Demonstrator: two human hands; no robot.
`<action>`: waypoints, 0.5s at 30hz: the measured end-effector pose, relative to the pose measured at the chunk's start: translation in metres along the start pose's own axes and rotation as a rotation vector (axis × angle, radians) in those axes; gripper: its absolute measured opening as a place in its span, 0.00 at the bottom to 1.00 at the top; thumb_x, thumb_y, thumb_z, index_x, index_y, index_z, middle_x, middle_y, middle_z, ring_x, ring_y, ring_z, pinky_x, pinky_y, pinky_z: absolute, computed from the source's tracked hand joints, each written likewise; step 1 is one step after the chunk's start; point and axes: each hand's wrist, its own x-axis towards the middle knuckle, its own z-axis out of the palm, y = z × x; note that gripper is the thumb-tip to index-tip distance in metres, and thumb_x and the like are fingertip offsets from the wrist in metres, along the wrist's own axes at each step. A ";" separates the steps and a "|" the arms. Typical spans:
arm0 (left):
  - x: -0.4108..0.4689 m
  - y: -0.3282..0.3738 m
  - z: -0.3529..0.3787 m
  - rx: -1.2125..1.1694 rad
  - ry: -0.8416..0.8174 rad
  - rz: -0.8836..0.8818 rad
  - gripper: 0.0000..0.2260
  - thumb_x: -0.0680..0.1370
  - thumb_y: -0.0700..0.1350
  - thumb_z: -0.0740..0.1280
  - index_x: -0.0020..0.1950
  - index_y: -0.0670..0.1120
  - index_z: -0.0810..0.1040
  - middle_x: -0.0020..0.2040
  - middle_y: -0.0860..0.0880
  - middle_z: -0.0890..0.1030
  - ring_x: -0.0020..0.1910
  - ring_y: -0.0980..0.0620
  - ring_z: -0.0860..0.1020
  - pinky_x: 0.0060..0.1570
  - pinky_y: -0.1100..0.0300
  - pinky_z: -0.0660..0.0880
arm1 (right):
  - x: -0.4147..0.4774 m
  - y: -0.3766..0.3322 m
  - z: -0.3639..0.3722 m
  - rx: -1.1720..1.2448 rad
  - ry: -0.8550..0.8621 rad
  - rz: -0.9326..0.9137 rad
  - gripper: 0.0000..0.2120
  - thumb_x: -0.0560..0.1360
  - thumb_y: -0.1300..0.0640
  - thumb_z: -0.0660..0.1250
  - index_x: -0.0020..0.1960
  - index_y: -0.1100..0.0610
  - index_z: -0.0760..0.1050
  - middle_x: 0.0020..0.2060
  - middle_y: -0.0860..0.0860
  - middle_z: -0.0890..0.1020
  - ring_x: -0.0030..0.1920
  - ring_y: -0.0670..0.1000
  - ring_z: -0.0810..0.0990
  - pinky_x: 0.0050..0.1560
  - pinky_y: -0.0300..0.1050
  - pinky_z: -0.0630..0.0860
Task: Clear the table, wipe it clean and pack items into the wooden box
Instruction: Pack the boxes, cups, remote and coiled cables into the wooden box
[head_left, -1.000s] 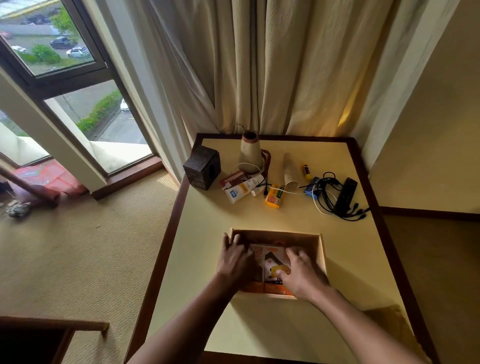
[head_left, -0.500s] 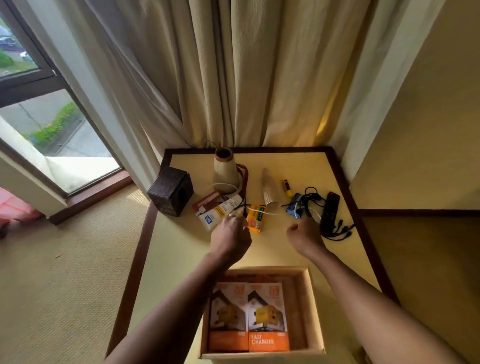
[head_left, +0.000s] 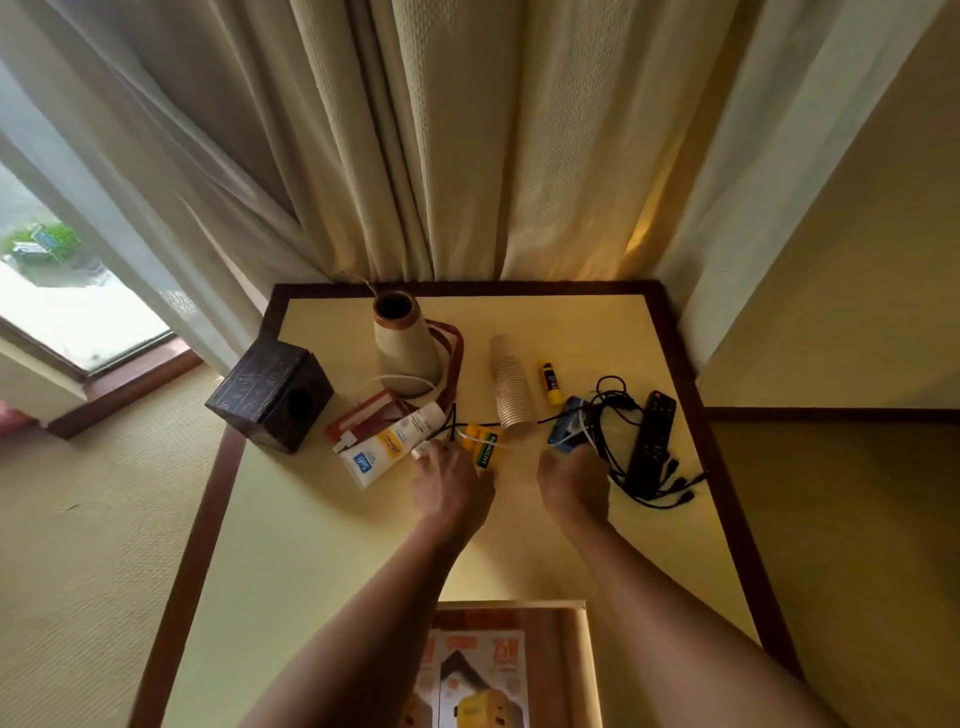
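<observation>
The wooden box sits at the table's near edge with two orange charger packs lying flat in it. My left hand reaches over the table, fingertips at a small yellow box and the cap end of a white tube. My right hand has its fingertips at a blue item tangled in black cables. The curled fingers of both hands are hidden behind their backs.
Farther back lie a stack of paper cups, a yellow glue stick, a black remote and a red packet. A cone vase stands at the rear, and a dark cube box overhangs the left edge. Curtains hang behind.
Both hands left the wooden box and moved forward to the pile of items. The left now reaches the yellow box, the right the blue item.
</observation>
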 end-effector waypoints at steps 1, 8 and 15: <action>0.002 0.000 0.001 0.016 0.009 0.013 0.29 0.78 0.57 0.69 0.72 0.43 0.68 0.69 0.40 0.71 0.67 0.40 0.72 0.56 0.46 0.78 | 0.003 -0.001 0.001 -0.010 0.017 -0.007 0.19 0.79 0.50 0.67 0.61 0.63 0.75 0.58 0.60 0.81 0.57 0.62 0.82 0.44 0.48 0.73; 0.007 0.000 0.005 -0.014 0.050 0.050 0.22 0.76 0.54 0.71 0.65 0.47 0.70 0.61 0.43 0.74 0.58 0.43 0.77 0.46 0.54 0.74 | 0.016 -0.011 0.006 0.087 0.102 0.006 0.27 0.73 0.45 0.73 0.64 0.56 0.67 0.58 0.59 0.81 0.54 0.64 0.82 0.47 0.56 0.80; 0.014 -0.003 -0.001 -0.142 -0.075 -0.014 0.26 0.73 0.53 0.75 0.65 0.46 0.71 0.61 0.43 0.77 0.58 0.42 0.78 0.52 0.50 0.79 | 0.026 -0.007 0.004 0.019 0.079 -0.017 0.27 0.76 0.46 0.71 0.63 0.62 0.65 0.58 0.62 0.81 0.55 0.65 0.82 0.45 0.53 0.79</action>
